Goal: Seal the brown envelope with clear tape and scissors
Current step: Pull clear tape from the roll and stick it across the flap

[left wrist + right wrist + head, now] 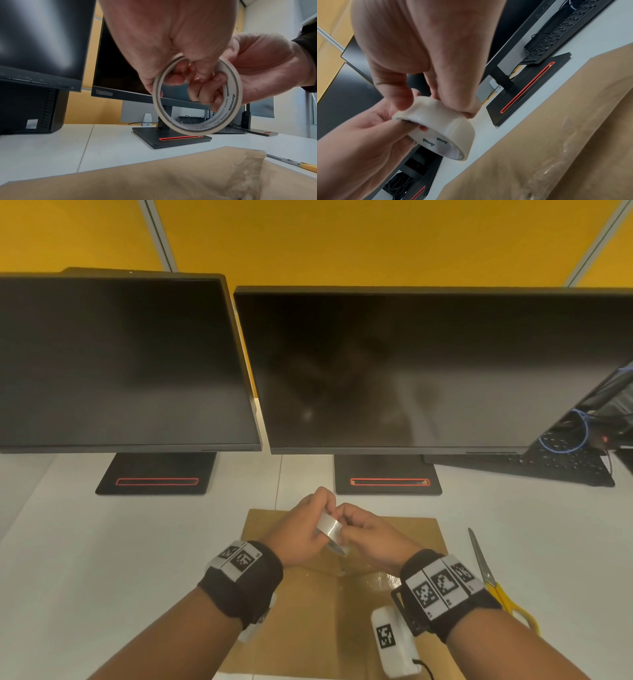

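Both hands, left hand (pixel 301 529) and right hand (pixel 368 537), pinch tape roll (pixel 330 530) above envelope (pixel 308 611); scissors (pixel 493 580) near desk's right edge.

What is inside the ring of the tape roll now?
Fingers of the left hand pass through the tape roll; the right hand grips its rim. The loose tape end is not visible.

Both hands are raised close together, left hand (pixel 301 529) and right hand (pixel 368 537) each pinching the tape (pixel 330 529).
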